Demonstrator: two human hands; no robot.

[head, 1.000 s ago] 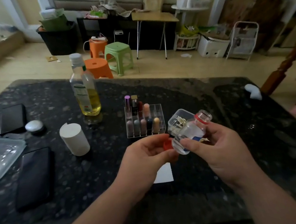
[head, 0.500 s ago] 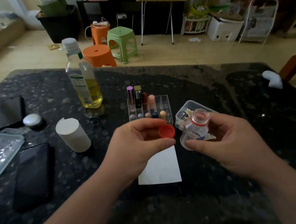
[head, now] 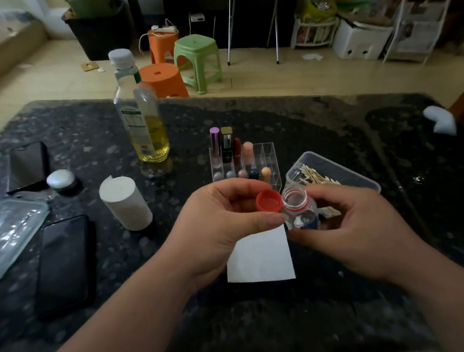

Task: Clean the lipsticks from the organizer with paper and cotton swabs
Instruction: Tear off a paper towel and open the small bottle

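The small clear bottle [head: 299, 210] now stands upright where it tilted a moment ago, its open mouth right beside the red cap [head: 269, 204]. My left hand [head: 222, 228] pinches that cap. My right hand [head: 356, 228] has its fingers [head: 323, 195] curled round the bottle. Both hover over the paper [head: 259, 259], probably to wet it. The lipsticks [head: 237, 153] wait in the organizer [head: 268, 154] just beyond, with the cotton swabs [head: 318, 175] beside it on the table [head: 270, 329].

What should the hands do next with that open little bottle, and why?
Probably set the red cap down: the left hand pinches it, the right hand holds the uncapped small bottle, so neither is free for the cotton swabs.
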